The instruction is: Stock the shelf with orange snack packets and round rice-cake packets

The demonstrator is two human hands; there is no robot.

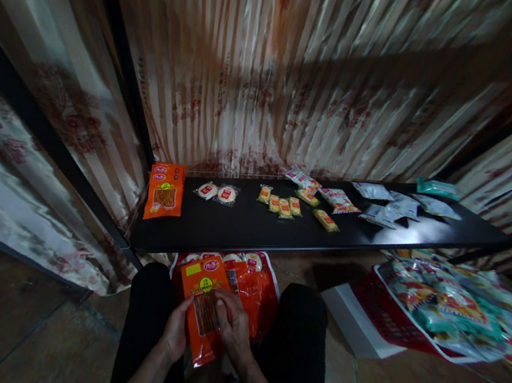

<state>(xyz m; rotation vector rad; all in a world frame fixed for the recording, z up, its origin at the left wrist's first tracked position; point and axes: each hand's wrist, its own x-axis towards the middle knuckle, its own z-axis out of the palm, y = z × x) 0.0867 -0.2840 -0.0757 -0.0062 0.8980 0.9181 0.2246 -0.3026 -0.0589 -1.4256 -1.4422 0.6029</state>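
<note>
Between my knees, an orange snack packet [201, 340] is held in both hands, its printed front facing up. My left hand [175, 330] grips its left edge. My right hand [235, 326] lies over the packet's right side, fingers curled onto the front with the thumb near the middle. Just beyond the packet, a red basket [275, 287] holds more orange packets [251, 290] and round white wrapped cakes [252, 261]. A similar orange packet [165, 193] lies at the left end of the low black shelf [210, 226].
Along the shelf lie round wrapped cakes [227, 194], small yellow packs [284, 207], red-and-white bags [338, 201] and pale silver bags [402, 207]. A second red basket [370, 301] heaped with snack bags stands right, beside a white box [359, 322]. Curtains [274, 89] hang behind dark frame posts.
</note>
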